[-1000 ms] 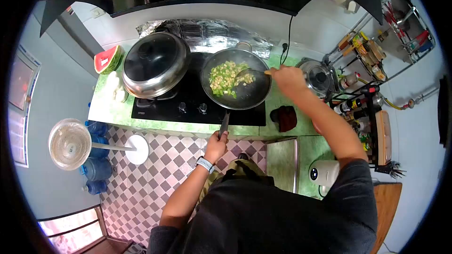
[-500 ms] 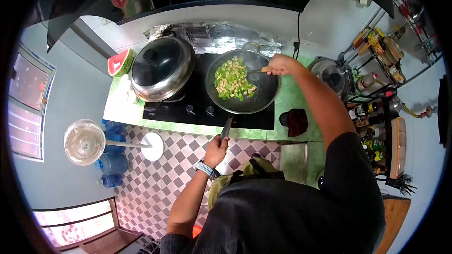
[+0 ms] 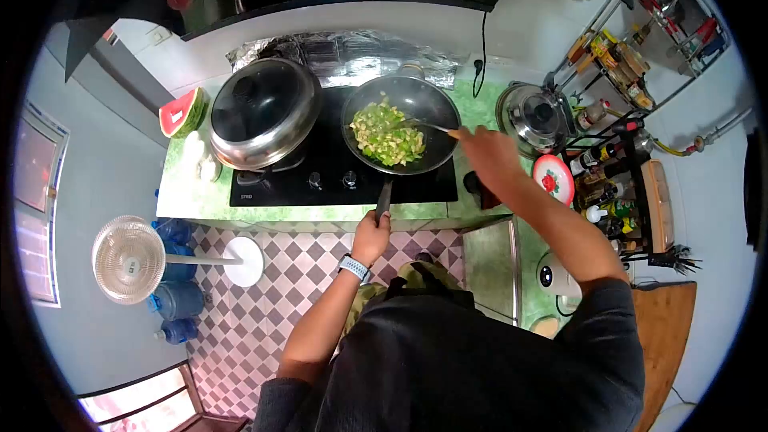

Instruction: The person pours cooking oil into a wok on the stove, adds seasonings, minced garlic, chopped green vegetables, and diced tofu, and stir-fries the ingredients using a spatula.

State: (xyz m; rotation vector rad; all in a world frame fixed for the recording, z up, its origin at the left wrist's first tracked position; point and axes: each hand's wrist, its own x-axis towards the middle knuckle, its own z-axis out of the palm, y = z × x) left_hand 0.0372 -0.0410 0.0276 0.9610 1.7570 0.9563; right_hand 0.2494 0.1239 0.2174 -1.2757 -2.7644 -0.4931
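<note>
A dark wok (image 3: pixel 428 100) sits on the right side of the black stove (image 3: pixel 276 194), with chopped green and pale food (image 3: pixel 388 136) in it. My left hand (image 3: pixel 372 238), a watch on its wrist, is closed around the wok handle (image 3: pixel 385 194) at the front. From the right, my right hand (image 3: pixel 490 156) grips the end of a spatula (image 3: pixel 432 126), whose metal part reaches into the food. Left of the wok stands a large steel pan (image 3: pixel 268 112) with a dark glass lid.
Cut watermelon (image 3: pixel 184 114) lies at the counter's left end. Right of the stove are a lidded pot (image 3: pixel 538 118), a flowered plate (image 3: pixel 554 179), and a rack of bottles (image 3: pixel 612 192). A white fan (image 3: pixel 128 260) stands on the floor at left, beside water jugs (image 3: pixel 178 300).
The spatula and my right hand have shifted, and the food is spread differently in the wok. My left hand keeps its hold on the handle. The camera view has moved.
</note>
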